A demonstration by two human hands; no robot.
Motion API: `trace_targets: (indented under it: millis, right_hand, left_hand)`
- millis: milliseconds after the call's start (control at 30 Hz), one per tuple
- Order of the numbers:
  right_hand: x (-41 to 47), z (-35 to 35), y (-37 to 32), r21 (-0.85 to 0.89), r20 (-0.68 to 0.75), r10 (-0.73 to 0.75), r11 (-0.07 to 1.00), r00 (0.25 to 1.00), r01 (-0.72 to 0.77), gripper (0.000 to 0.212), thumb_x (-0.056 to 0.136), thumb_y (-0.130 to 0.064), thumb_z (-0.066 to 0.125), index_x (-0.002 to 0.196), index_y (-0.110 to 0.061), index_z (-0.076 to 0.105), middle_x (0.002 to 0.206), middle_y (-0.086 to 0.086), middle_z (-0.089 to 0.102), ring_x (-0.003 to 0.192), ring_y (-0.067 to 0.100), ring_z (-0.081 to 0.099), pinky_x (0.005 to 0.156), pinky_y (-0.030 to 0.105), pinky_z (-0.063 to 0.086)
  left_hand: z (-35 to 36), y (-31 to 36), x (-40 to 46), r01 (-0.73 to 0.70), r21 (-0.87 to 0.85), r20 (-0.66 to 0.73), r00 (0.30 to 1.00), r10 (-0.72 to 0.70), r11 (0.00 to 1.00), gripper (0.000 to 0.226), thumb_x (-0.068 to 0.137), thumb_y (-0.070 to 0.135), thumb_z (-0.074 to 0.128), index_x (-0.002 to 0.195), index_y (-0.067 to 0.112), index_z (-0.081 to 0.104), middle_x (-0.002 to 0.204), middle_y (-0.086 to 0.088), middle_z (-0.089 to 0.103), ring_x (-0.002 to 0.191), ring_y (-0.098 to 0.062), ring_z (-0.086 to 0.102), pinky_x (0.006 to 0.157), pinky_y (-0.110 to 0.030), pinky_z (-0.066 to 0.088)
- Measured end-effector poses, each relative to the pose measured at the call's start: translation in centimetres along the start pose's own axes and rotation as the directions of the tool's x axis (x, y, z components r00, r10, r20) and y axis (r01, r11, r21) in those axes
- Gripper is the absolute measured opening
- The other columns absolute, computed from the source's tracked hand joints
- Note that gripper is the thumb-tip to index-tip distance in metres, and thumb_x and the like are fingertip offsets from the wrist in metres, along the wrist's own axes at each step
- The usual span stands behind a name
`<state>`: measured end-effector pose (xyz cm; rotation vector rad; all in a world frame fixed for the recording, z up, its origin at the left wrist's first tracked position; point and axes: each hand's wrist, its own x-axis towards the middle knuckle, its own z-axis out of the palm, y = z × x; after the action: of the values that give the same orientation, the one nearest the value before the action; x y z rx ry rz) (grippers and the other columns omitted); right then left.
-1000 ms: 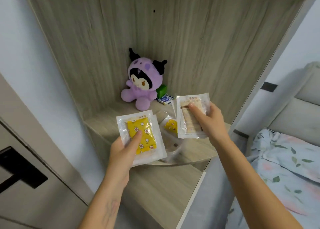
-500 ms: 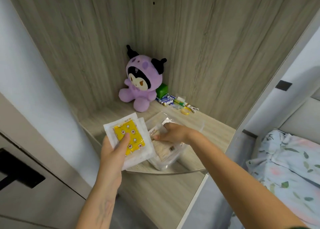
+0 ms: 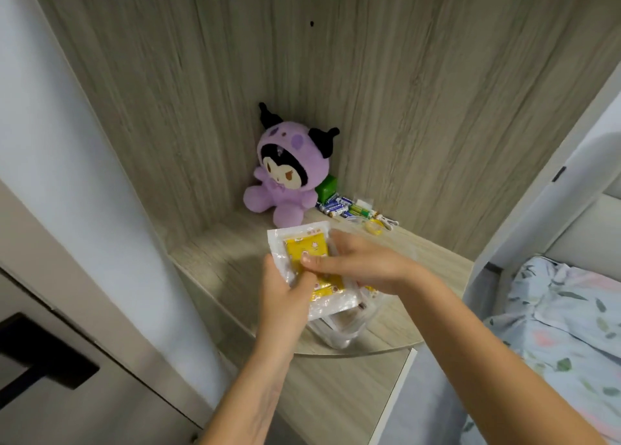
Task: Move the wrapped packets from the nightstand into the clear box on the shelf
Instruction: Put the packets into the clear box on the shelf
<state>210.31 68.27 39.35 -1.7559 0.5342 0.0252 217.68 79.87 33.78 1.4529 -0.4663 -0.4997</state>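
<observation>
Yellow packet [image 3: 307,249] pinched by both hands [image 3: 285,296] [image 3: 356,263] over clear box [image 3: 339,333]; purple plush [image 3: 289,179], batteries [image 3: 339,206] behind.

No legible text anywhere, small red print along top edge of yellow wrapped packet [image 3: 307,249] too blurred to read, battery [image 3: 336,206] labels likewise unreadable

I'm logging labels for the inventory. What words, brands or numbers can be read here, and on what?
None can be read.
Yellow packet, held in the left hand and right hand: red print along its top edge, too blurred.
Batteries beside the purple plush toy: blue-and-white and green label print, too small.
Green box: no visible text.
</observation>
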Motion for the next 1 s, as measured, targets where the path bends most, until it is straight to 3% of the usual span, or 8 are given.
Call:
trace_targets:
  millis: [67,167,267,333,500,600,733,1000]
  right_hand:
    - [-0.2,-1.1,0.6,-0.015,-0.060,-0.032,0.999,0.998,0.031,0.018,0.086,-0.021,0.071,0.088,-0.011,0.056,0.074,-0.008,0.070,0.069,0.007,0.066,0.065,0.021,0.051]
    - [-0.2,-4.6,1.2,-0.050,-0.184,-0.043,0.998,0.982,0.034,0.031,0.080,-0.019,0.078,0.102,-0.006,0.060,0.094,0.003,0.073,0.082,0.015,0.070,0.077,0.034,0.059]
    - [0.2,-7.6,1.6,-0.364,-0.338,-0.038,0.927,0.940,-0.094,0.040,0.080,-0.025,0.077,0.112,-0.012,0.056,0.108,0.005,0.066,0.097,0.020,0.064,0.088,0.037,0.053]
    - [1.2,-8.2,1.8,-0.610,-0.364,0.040,0.745,0.931,-0.270,0.056,0.083,-0.031,0.072,0.129,-0.013,0.046,0.122,0.004,0.056,0.113,0.024,0.056,0.090,0.030,0.045]
    - [4.4,-7.4,4.7,-0.722,-0.304,0.327,0.534,0.895,-0.440,0.064,0.089,-0.042,0.061,0.140,-0.011,0.038,0.138,0.007,0.049,0.122,0.025,0.050,0.099,0.032,0.041]
    - [5.3,-6.7,5.6,-0.722,-0.288,0.346,0.534,0.893,-0.440,0.064,0.092,-0.045,0.055,0.144,-0.016,0.033,0.142,0.006,0.045,0.126,0.026,0.048,0.103,0.037,0.041]
    - [5.9,-5.2,5.6,-0.792,-0.263,0.329,0.463,0.907,-0.398,0.063,0.096,-0.041,0.050,0.149,-0.017,0.026,0.146,0.007,0.041,0.131,0.028,0.042,0.103,0.039,0.040]
    - [4.5,-4.3,5.3,-0.779,-0.188,0.326,0.525,0.926,-0.343,0.060,0.100,-0.043,0.041,0.151,-0.023,0.019,0.150,0.007,0.029,0.134,0.029,0.037,0.106,0.039,0.034]
  left_hand:
    - [0.8,0.1,0.3,-0.020,0.017,0.088,0.996,0.019,1.000,0.032,0.086,0.008,0.063,0.117,0.015,0.057,0.108,-0.005,0.069,0.096,-0.012,0.068,0.082,-0.032,0.056]
    - [0.5,0.3,0.6,-0.112,0.164,0.221,0.972,0.074,0.980,0.033,0.084,0.012,0.062,0.110,0.033,0.061,0.116,0.004,0.060,0.092,-0.004,0.065,0.077,-0.016,0.050]
    - [-1.0,-0.1,1.9,-0.343,0.683,0.197,0.937,0.290,0.645,0.035,0.083,0.024,0.064,0.117,0.031,0.062,0.125,0.010,0.047,0.111,-0.010,0.051,0.089,-0.020,0.042]
    - [-1.6,-0.4,3.1,-0.293,0.802,0.206,0.954,0.218,0.521,0.040,0.087,0.029,0.059,0.127,0.021,0.057,0.130,0.001,0.048,0.119,-0.019,0.046,0.097,-0.031,0.041]
    - [-2.3,-1.9,4.9,-0.149,0.742,0.293,0.949,-0.117,0.653,0.028,0.099,0.028,0.041,0.103,0.009,0.060,0.097,-0.016,0.068,0.092,-0.033,0.064,0.076,-0.038,0.050]
    - [-2.2,-2.4,5.0,-0.148,0.733,0.297,0.948,-0.116,0.664,0.030,0.102,0.025,0.032,0.103,0.010,0.058,0.101,-0.015,0.067,0.095,-0.034,0.062,0.072,-0.034,0.044]
    - [-2.1,-3.0,5.1,-0.117,0.722,0.284,0.949,-0.139,0.682,0.033,0.102,0.025,0.028,0.117,0.015,0.055,0.121,-0.003,0.063,0.106,-0.022,0.060,0.092,-0.041,0.049]
    - [-1.9,-3.4,5.1,-0.103,0.720,0.239,0.965,-0.107,0.686,0.032,0.101,0.028,0.026,0.112,0.019,0.056,0.115,0.000,0.065,0.099,-0.021,0.061,0.087,-0.043,0.052]
